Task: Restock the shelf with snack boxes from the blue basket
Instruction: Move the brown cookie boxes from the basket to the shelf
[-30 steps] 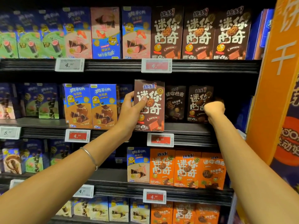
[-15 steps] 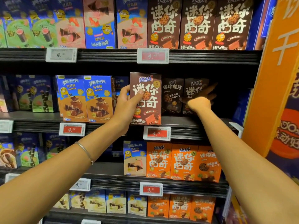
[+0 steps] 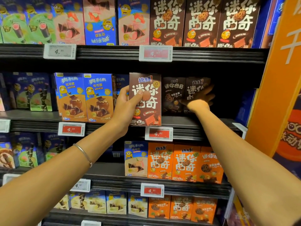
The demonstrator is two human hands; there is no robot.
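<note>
My left hand (image 3: 126,105) grips a brown cookie box (image 3: 147,103) by its left edge, thumb across the front, holding it upright at the front lip of the middle shelf (image 3: 187,123). My right hand (image 3: 201,99) reaches deep into the shadowed shelf with fingers spread straight against the front of a brown box (image 3: 193,88) standing further back. Another brown box (image 3: 173,95) stands beside that one, between my two hands. The blue basket is out of view.
Blue cocoa boxes (image 3: 84,97) stand left of the held box. Brown boxes (image 3: 203,22) fill the shelf above, orange boxes (image 3: 184,163) the one below. An orange end panel (image 3: 276,70) bounds the right side. Price tags (image 3: 158,133) line the shelf edges.
My right hand went from a closed fist at the shelf front to spread fingers pushed deeper against the rear box. My left hand kept the brown box steady; the view shifted slightly upward.
</note>
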